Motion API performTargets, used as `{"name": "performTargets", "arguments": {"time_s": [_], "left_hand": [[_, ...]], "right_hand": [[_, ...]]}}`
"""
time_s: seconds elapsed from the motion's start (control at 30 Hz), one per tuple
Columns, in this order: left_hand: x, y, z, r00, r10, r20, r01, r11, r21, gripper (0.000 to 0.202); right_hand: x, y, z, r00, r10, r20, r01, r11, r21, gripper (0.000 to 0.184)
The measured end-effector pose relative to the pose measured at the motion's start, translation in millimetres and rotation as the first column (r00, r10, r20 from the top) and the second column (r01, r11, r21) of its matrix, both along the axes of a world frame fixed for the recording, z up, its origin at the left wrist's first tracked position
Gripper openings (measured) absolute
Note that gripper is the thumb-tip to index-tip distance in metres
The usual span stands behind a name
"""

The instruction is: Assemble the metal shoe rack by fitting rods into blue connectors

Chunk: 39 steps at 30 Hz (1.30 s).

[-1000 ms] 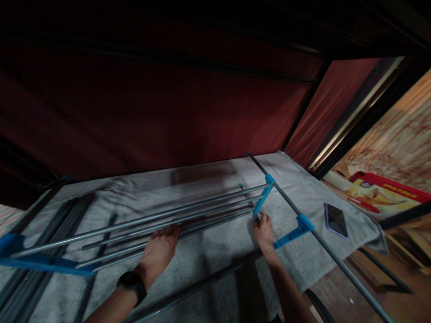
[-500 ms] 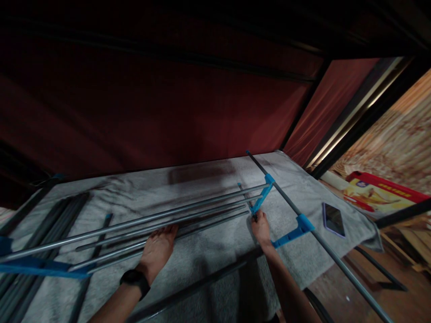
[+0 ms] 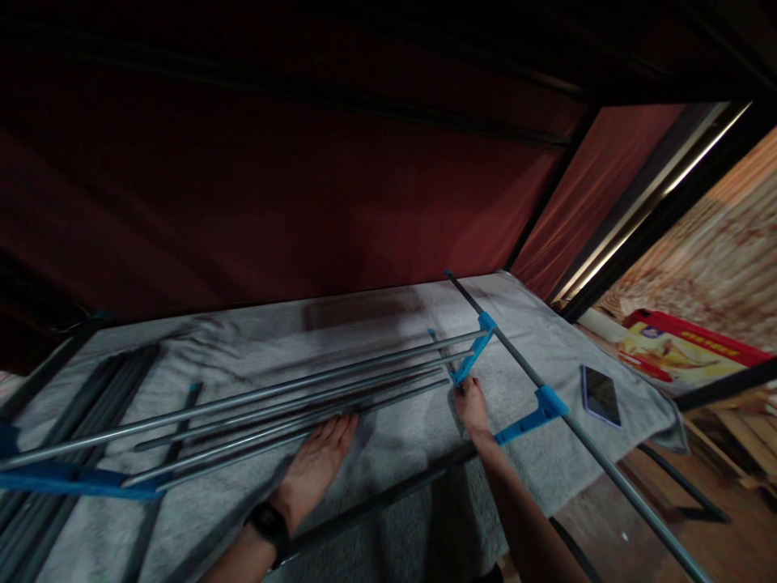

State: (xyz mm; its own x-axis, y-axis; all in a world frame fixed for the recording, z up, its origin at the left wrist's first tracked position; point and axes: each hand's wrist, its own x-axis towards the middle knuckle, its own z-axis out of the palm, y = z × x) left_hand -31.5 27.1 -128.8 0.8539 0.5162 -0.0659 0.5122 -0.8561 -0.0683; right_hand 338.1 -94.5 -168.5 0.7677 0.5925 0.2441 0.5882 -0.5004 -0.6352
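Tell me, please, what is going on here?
A person handles grey rods laid side by side on a cloth. The left hand lies flat, fingertips at the nearest rod. The right hand is at the lower end of the blue bracket at the rods' right ends; its grip is unclear. A phone lies further right.

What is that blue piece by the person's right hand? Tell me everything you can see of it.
The blue bracket looks like plastic: a slim, flat bar slanting from the long grey pole down toward the right hand. Its upper end clips around that pole, and the ends of several thin grey rods meet its side. The hand's fingertips touch its lower end. It lies over a grey towel.
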Motion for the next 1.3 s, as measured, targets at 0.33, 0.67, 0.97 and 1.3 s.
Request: {"name": "performTargets", "arguments": {"time_s": [0.33,0.67,0.97,1.3], "left_hand": [[29,11,-3.7,0.975,0.198,0.102,-0.174,0.963,-0.204,0.064],[32,14,6.6,0.962,0.242,0.125,-0.199,0.937,-0.287,0.066],[30,12,10.9,0.951,0.271,0.145,-0.214,0.922,-0.323,0.055],[23,16,8.4,0.946,0.255,0.199,-0.182,0.928,-0.324,0.05]], "right_hand": [[0,6,-2.8,1.0,-0.002,-0.005,0.002,1.0,-0.004,0.033],[-4,7,-2.2,1.0,0.015,0.027,-0.013,0.997,-0.077,0.034],[-7,7,0.8,0.999,0.02,0.049,-0.014,0.993,-0.114,0.031],[-7,6,1.9,0.998,0.033,0.05,-0.027,0.993,-0.113,0.025]]}}
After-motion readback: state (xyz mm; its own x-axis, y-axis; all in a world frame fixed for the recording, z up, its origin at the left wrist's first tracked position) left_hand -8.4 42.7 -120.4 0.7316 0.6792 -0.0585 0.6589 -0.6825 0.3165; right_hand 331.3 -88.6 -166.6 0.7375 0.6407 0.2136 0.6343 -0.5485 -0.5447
